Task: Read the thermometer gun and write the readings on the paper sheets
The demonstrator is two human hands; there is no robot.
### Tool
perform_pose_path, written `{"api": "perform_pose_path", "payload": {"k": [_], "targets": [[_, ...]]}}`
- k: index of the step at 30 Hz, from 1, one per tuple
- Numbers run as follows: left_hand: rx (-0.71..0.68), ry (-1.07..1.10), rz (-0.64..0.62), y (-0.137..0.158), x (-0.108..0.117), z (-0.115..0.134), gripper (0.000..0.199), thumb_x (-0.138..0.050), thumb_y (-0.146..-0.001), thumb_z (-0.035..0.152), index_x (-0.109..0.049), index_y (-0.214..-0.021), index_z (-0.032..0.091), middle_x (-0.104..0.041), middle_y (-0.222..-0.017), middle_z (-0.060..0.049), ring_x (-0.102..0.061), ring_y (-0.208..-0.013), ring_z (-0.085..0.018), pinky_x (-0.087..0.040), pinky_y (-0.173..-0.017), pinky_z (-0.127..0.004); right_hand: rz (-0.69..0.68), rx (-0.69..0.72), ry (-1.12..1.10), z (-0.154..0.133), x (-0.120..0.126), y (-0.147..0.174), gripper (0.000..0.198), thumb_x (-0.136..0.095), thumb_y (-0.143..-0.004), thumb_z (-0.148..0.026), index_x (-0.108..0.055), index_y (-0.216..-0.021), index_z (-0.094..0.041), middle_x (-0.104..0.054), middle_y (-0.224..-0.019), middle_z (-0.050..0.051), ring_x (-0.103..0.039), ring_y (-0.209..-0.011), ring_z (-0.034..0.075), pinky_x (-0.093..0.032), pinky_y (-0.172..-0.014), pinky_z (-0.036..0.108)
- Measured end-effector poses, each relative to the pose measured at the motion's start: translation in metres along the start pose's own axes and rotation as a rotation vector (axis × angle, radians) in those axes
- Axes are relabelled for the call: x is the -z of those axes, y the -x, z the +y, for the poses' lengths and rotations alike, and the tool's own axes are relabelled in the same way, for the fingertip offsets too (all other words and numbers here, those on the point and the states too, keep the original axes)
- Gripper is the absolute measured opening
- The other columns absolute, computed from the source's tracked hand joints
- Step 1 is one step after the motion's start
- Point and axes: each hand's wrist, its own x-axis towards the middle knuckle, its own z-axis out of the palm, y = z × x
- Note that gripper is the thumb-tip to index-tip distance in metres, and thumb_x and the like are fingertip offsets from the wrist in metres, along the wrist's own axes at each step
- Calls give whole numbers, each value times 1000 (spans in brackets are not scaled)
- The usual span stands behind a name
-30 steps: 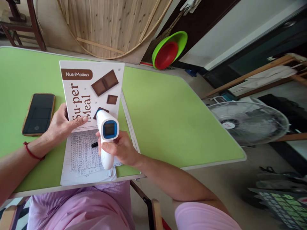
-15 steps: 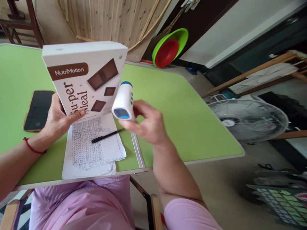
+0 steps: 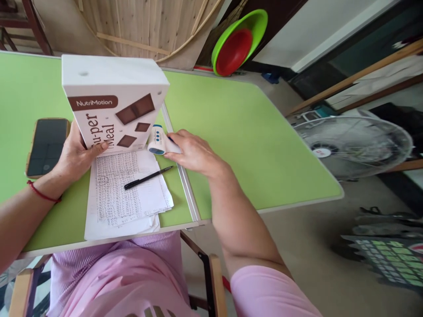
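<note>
A white NutriMotion meal box (image 3: 128,94) with brown chocolate-bar pictures is held upright and slightly tilted by my left hand (image 3: 77,152), thumb across its lower front. My right hand (image 3: 194,152) is closed round the handle of a white and blue infrared thermometer (image 3: 157,141). The thermometer lies low at the box's lower right edge; whether the two touch I cannot tell. Below the box are handwritten paper sheets (image 3: 125,198), with a black pen (image 3: 148,177) across them. Left of my left hand lies a phone (image 3: 48,147) in a tan case, screen dark.
The green folding table (image 3: 238,145) has a metal seam (image 3: 188,191) right of the papers. Beyond its right edge stands a fan (image 3: 353,147). Green and red basins (image 3: 234,50) lean past the far edge. A chair armrest (image 3: 216,281) is near my lap.
My right hand has lowered the thermometer toward the tabletop and turned it on its side. The box has tipped so that more of its top shows. The view has shifted a little.
</note>
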Motion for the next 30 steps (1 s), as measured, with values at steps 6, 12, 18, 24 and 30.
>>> {"api": "perform_pose_path", "payload": {"k": [6,12,18,24,30], "targets": [[-120,-213,-47,2,3,-3,50,-71,-85,58,-56,-109,16,-63,-112,-5,-58,-105,-26,-49,-93,-46,73,46,-16,2,0,3,45,-71,-81,-29,-63,-123,-14,-63,-110,14,-60,-97,29,-50,-84,43],[-454,-287,-38,-4,4,-24,56,-72,-85,46,-48,-127,20,-51,-134,-12,-49,-126,-32,-45,-106,-54,36,333,-34,-21,10,29,15,-63,-88,-19,-75,-95,-21,-68,-91,6,-62,-78,18,-48,-67,33],[-498,-286,-12,2,-4,-29,76,-74,-83,40,-31,-144,26,-36,-146,-12,-37,-139,-33,-38,-114,-54,-44,362,4,-23,12,36,12,-62,-80,-11,-70,-75,-18,-66,-71,2,-56,-63,14,-36,-57,30],[-553,-219,-83,1,-7,-38,74,-72,-87,39,-28,-144,22,-44,-135,-11,-47,-130,-30,-47,-106,-55,202,180,-809,-31,3,44,6,-62,-74,-20,-55,-73,-21,-61,-65,-3,-52,-54,10,-42,-50,25],[-585,-280,3,1,-11,-39,70,-74,-83,36,-37,-140,20,-43,-133,-9,-45,-130,-32,-42,-108,-59,233,-1,-1138,-60,-38,42,7,-59,-75,-26,-58,-77,-20,-60,-60,-4,-53,-50,9,-45,-47,23]]}}
